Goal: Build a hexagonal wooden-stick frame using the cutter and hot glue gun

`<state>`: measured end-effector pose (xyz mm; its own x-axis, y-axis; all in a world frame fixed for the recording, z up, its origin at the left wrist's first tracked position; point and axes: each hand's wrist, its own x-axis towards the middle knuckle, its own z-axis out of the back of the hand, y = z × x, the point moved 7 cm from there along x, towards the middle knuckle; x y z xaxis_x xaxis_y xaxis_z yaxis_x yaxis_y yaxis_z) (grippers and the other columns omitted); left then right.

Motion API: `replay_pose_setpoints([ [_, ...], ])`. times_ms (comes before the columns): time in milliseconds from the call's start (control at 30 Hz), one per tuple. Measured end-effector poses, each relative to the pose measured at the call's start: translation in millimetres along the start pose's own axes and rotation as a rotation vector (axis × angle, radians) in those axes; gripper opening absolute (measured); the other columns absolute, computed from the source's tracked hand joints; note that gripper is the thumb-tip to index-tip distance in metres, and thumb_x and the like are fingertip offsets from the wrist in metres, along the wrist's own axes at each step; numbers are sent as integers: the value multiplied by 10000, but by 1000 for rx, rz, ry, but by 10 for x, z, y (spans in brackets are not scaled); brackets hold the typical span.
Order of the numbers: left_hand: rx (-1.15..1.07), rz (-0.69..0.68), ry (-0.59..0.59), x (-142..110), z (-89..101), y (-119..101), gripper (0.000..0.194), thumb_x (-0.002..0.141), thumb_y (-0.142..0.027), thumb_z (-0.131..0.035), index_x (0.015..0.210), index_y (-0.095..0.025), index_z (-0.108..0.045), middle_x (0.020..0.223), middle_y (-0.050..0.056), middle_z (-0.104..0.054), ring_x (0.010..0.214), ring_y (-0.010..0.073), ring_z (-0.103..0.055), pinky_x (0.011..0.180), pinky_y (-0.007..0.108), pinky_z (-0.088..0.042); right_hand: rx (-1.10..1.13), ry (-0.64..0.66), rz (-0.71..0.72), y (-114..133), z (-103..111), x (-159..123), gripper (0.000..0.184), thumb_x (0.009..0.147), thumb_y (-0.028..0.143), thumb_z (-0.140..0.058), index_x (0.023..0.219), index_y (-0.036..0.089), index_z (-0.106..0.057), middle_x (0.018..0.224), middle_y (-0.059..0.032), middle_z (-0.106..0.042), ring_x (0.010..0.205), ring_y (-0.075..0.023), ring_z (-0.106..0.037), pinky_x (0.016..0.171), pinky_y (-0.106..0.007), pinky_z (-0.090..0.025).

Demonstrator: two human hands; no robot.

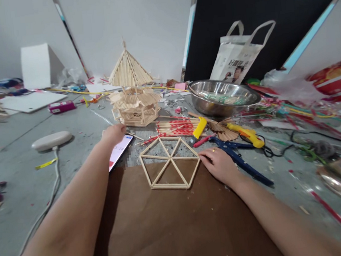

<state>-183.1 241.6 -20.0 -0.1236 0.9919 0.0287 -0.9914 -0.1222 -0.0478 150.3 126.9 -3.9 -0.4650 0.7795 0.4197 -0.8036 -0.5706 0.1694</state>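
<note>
A hexagon frame of wooden sticks [170, 163] with spokes lies on a sheet of brown paper [173, 224]. My left hand [113, 134] reaches forward over the top of a phone [120, 151] that lies at the paper's far left corner; its fingers are curled and hidden from me. My right hand [219, 164] rests palm down beside the hexagon's right corner, fingers bent under, close to blue-handled pliers [240, 159]. Behind the phone stands a pagoda model of sticks [133, 92].
A bundle of red-wrapped chopsticks [176, 127], a yellow glue gun [246, 133] and a steel bowl [222, 97] lie beyond the hexagon. A white puck with a cable [51, 140] sits left. A paper bag [240, 55] leans on a black board. Clutter fills the right side.
</note>
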Motion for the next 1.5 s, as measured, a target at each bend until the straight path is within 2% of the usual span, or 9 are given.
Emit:
replay_pose_setpoints([
  [167,-6,-64,31,-35,25,-43,300,758,-241,-330,854,-163,-603,899,92,-631,844,230,-572,704,295,-416,-13,11,-9,-5,-6,2,189,801,222,-427,821,160,-604,785,-49,-642,764,-174,-545,717,-304,-406],
  [367,-37,-87,-64,-47,146,-49,291,769,-267,-338,872,-148,-584,907,92,-621,864,218,-561,716,278,-414,-32,24,-18,0,21,24,188,799,224,-425,808,172,-605,782,-40,-642,763,-174,-553,717,-303,-410],
  [567,-51,-155,-262,-177,593,-170,277,782,-278,-334,859,-146,-565,892,101,-607,893,231,-530,740,306,-398,-26,-69,-35,53,306,145,192,792,254,-438,826,172,-609,811,-44,-642,780,-179,-562,726,-308,-413],
  [733,-97,-312,-374,-503,933,-726,247,793,-282,-349,831,-160,-560,817,75,-603,834,219,-528,685,305,-394,34,-100,-4,336,453,367,225,797,288,-427,914,177,-583,901,-62,-626,861,-198,-552,756,-327,-408],
  [867,-186,-579,-385,-866,939,-1361,215,809,-288,-368,787,-170,-546,798,39,-599,804,186,-510,695,300,-368,56,-92,62,607,351,607,308,804,300,-404,1060,160,-504,1040,-107,-574,966,-236,-504,807,-371,-377],
  [1000,-220,-782,-435,-1144,869,-1694,207,827,-281,-365,757,-170,-525,783,36,-597,803,176,-489,682,302,-327,100,29,-50,580,115,699,209,813,261,-373,878,160,-544,824,-94,-628,754,-213,-567,639,-308,-408],
  [1300,-89,-1008,-519,-1169,718,-1743,206,841,-273,-359,771,-166,-521,782,29,-583,802,160,-463,696,295,-278,-87,193,-29,485,-13,608,234,838,253,-331,938,186,-531,910,-84,-634,776,-203,-581,588,-261,-367],
  [1433,-21,-969,-494,-1053,703,-1588,209,836,-272,-359,760,-170,-525,784,31,-586,817,178,-462,714,311,-280,78,233,-74,361,44,633,257,843,300,-325,799,184,-550,766,-55,-639,696,-172,-575,567,-241,-364],
  [1500,3,-817,-528,-911,745,-1382,231,832,-271,-353,731,-166,-533,739,41,-585,772,185,-466,705,326,-283,167,220,-175,200,105,620,283,838,326,-332,711,185,-543,665,-33,-622,632,-153,-563,531,-227,-354],
])
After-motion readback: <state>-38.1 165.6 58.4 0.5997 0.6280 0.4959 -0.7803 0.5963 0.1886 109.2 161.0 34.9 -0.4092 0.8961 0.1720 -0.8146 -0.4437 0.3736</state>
